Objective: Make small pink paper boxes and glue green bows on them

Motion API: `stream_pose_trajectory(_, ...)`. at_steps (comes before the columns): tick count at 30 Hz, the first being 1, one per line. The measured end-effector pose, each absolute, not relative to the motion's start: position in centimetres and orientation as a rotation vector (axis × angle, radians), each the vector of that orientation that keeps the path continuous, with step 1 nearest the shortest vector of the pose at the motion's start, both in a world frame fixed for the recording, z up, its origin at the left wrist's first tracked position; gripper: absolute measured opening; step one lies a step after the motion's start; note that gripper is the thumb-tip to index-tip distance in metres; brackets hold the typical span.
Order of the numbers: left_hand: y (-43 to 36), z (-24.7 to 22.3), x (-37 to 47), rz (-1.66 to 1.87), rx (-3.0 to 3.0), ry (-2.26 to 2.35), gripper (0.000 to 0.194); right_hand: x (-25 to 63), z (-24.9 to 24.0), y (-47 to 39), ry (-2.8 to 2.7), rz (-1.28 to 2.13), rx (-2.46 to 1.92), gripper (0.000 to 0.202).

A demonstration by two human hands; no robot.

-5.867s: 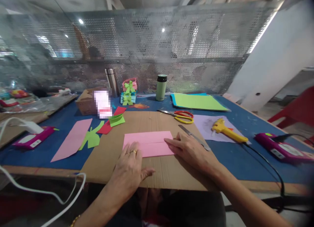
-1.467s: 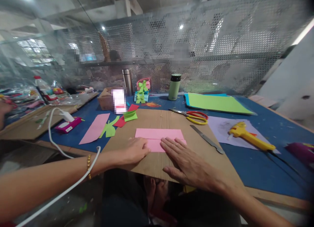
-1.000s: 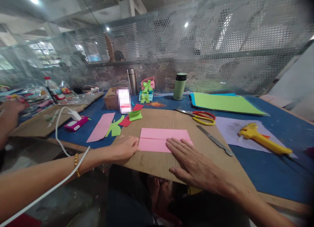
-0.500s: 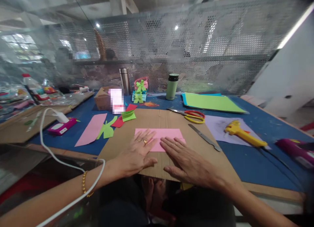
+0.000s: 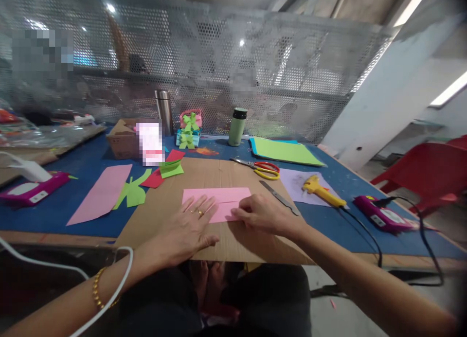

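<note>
While L hand (image 5: 189, 230) lies flat w/ fingers apart on the folded pink paper (image 5: 225, 208) atop the cardboard sheet (image 5: 233, 244), R hand (image 5: 263, 214) sits bunched at its R end, pinching or pressing, can't tell.

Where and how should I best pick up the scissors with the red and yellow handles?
I'd take the scissors by the red and yellow handles, your right hand coming from the right and above. They lie flat, handles toward the right and metal blades pointing left, so that should keep you off the edges. Mind the flat metal tool on the near side.
</note>
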State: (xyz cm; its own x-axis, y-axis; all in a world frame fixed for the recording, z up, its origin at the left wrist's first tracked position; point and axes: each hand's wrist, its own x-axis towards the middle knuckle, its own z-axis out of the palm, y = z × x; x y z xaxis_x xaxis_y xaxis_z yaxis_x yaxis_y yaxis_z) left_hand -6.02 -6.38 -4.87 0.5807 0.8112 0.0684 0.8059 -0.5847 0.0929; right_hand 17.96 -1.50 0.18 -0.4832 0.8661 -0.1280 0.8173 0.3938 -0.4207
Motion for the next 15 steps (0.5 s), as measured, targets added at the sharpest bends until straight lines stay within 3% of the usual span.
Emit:
stream_pose_trajectory(7,-6.5,-4.9,-6.2,0.165,2.752,1.393,0.080,14.8,1.6,-1.0,-2.666,0.794,-1.802,0.040)
stream_pose_trajectory(15,-6.4,-5.2,-6.3,0.236,2.756,1.381,0.080,14.8,2.2,-0.8,-2.655,0.937,-1.824,0.039)
